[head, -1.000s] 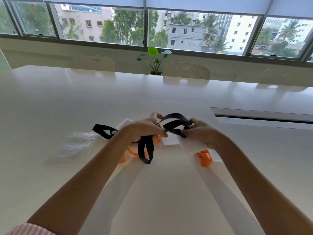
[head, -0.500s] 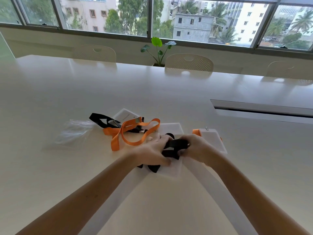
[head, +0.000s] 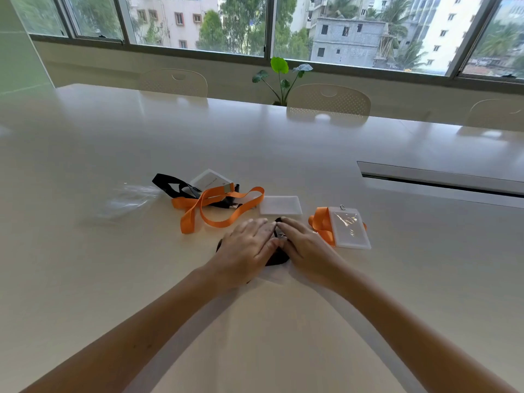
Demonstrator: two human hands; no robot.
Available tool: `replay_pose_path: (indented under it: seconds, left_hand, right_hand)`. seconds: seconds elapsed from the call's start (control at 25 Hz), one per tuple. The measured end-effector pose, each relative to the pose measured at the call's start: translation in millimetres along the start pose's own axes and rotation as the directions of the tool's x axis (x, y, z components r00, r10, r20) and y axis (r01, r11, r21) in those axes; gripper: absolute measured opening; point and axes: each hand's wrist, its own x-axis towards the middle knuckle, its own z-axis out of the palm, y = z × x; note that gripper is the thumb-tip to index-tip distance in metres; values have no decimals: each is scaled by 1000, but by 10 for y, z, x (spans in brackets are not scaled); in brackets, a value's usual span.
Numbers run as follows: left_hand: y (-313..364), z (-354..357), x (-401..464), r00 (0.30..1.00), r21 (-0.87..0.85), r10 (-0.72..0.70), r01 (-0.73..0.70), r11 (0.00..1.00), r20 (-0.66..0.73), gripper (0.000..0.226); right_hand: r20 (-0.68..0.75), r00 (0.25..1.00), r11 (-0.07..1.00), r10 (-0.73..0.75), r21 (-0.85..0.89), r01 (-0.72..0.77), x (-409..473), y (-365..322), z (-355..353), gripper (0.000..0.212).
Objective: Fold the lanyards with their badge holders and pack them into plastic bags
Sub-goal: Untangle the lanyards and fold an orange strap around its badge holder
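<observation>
A folded black lanyard (head: 277, 257) lies on its badge holder on the white table (head: 113, 279), mostly covered by my hands. My left hand (head: 246, 248) presses flat on its left part with straight fingers. My right hand (head: 302, 243) presses flat on its right part. Behind them lies a loose orange lanyard (head: 211, 207), partly over another black lanyard (head: 173, 185) with a white badge holder (head: 208, 179). A clear badge holder (head: 280, 205) lies alone. To the right sits a folded orange lanyard (head: 320, 225) under its badge holder (head: 350, 228). Clear plastic bags (head: 127, 198) lie at the left.
A long cable slot (head: 442, 180) is set into the table at the right. Cream chairs (head: 329, 100) stand along the far edge, with a small green plant (head: 280, 78) behind them below the windows.
My hands came down from mid-air with the black lanyard and now press it flat on the table. Their fingers went from gripping to straight.
</observation>
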Motion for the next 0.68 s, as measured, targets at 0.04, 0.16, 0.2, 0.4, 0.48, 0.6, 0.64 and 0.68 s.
replay_pose_path:
  seconds: [0.04,0.16,0.2,0.4,0.48,0.6,0.64,0.68]
  left_hand:
    - [23,55,-24,1000,10,-5,5,1000,31,54]
    - [100,169,-91,999,34,25,-26,999,37,54]
    - [130,191,-116,999,47,30,-31,998,32,55]
    - [267,123,-183,997,-26,46,-48,999,-68,51]
    - [264,-24,-132,983,-67,66,-79,995,-170,46]
    - [61,-288,39,956,-103,67,-100,990,-286,31]
    - [-64,-359,103,949,-69,57,-82,994,-311,27]
    - [-209,-417,162,948,-18,33,-41,999,-316,27]
  right_hand:
    - [16,1000,1000,-8,-16,8,-53,43,62,37]
    - [8,999,996,-49,-68,50,-189,145,168,42]
    - [11,998,995,-68,-76,68,-217,155,174,42]
    - [-17,992,991,-129,-39,128,-233,88,66,32]
    - [-81,993,996,-88,24,90,-171,43,-14,30]
    - [-208,978,994,1,110,22,44,39,-142,25]
    - [-234,972,994,37,105,-12,152,59,-178,23]
    - [-233,969,994,81,85,-63,272,89,-206,22]
